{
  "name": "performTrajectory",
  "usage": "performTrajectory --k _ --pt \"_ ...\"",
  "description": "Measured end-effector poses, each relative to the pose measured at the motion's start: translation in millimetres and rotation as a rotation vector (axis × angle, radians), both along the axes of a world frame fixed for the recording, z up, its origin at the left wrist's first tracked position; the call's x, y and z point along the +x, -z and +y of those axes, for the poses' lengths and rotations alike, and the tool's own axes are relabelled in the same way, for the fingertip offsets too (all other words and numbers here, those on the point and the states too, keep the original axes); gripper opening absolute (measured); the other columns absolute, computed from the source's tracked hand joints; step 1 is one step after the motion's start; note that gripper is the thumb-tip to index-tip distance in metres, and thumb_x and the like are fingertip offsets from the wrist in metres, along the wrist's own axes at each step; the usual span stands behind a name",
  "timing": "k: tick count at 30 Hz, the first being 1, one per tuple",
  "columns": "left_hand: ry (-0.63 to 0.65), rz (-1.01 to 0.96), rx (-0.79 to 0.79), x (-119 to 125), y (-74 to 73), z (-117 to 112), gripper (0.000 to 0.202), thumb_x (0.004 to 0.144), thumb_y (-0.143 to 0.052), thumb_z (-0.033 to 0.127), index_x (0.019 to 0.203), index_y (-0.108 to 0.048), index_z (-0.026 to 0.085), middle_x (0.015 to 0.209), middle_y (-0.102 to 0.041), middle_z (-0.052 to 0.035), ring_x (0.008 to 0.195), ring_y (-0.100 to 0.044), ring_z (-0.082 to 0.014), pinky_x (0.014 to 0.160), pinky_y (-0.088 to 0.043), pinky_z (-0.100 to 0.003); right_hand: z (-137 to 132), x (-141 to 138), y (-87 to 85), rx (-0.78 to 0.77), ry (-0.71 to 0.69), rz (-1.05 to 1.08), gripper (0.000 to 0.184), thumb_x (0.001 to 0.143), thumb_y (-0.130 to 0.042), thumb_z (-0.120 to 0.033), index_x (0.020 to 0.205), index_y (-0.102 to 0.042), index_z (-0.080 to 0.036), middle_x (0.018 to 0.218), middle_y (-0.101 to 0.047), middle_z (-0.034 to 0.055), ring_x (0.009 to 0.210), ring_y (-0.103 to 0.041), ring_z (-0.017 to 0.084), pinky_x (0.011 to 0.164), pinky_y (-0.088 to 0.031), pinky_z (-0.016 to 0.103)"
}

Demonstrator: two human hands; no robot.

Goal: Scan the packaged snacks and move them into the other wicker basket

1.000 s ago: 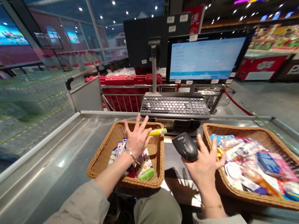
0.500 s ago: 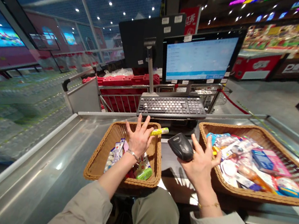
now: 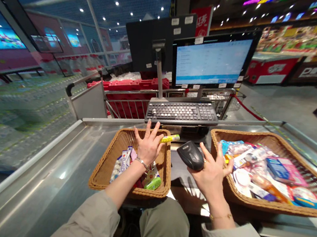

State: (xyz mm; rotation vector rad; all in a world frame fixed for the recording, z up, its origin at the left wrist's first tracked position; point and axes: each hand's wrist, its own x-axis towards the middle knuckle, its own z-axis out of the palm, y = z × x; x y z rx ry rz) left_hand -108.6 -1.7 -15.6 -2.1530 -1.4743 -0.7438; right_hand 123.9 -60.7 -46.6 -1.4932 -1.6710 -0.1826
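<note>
My left hand [image 3: 148, 145] hovers over the small wicker basket [image 3: 104, 166], fingers spread upward, pinching a thin yellow tube [image 3: 170, 138] between thumb and forefinger. My right hand [image 3: 212, 171] grips a black barcode scanner [image 3: 190, 155], its other fingers splayed, just left of the big wicker basket [image 3: 275, 143]. The scanner's head points toward the yellow tube. Several small packets lie in the small basket below my left wrist.
A keyboard [image 3: 182, 112] and lit screen [image 3: 211, 60] stand behind the baskets. The big basket is full of several colourful packets [image 3: 267, 171]. The steel counter [image 3: 48, 169] stretches left; red shopping carts [image 3: 132, 94] sit behind it. My knees are under the counter.
The view shifted slightly since one second ago. Both hands stay nearly still; the scanner edged a little left toward the yellow tube.
</note>
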Motion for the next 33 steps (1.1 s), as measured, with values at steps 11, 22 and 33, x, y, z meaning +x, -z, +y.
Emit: performTrajectory --k 11,22,33 --pt "-0.004 -0.015 -0.026 4.4 -4.2 0.5 0.027 0.092 -0.068 0.031 0.118 -0.073 0.030 0.163 -0.037 -0.0063 0.156 -0.015 -0.0401 0.116 0.014 -0.080 -0.1 1.9 1.7 0.011 -0.005 -0.005 0.023 0.083 -0.063 -0.038 0.096 -0.077 -0.027 0.128 -0.073 0.0062 0.149 -0.034 0.039 0.116 -0.007 0.074" --pt "-0.001 -0.005 -0.009 8.2 -9.4 -2.1 0.028 0.092 -0.068 0.033 0.119 -0.072 0.030 0.162 -0.038 -0.0072 0.156 -0.016 -0.0402 0.115 0.015 -0.081 -2.4 3.7 -3.1 -0.016 0.095 -0.048 0.024 0.082 -0.061 -0.037 0.095 -0.076 -0.023 0.152 -0.054 0.0084 0.154 -0.022 0.044 0.113 -0.017 0.077" --pt "0.058 -0.001 0.043 34.6 -20.3 0.3 0.026 0.094 -0.067 0.037 0.118 -0.072 0.030 0.162 -0.039 -0.0068 0.156 -0.016 -0.0401 0.115 0.021 -0.077 -17.9 24.8 -15.3 0.024 0.221 -0.027 0.028 0.081 -0.060 -0.039 0.097 -0.075 -0.022 0.153 -0.054 0.0110 0.154 -0.021 0.045 0.115 -0.014 0.076"
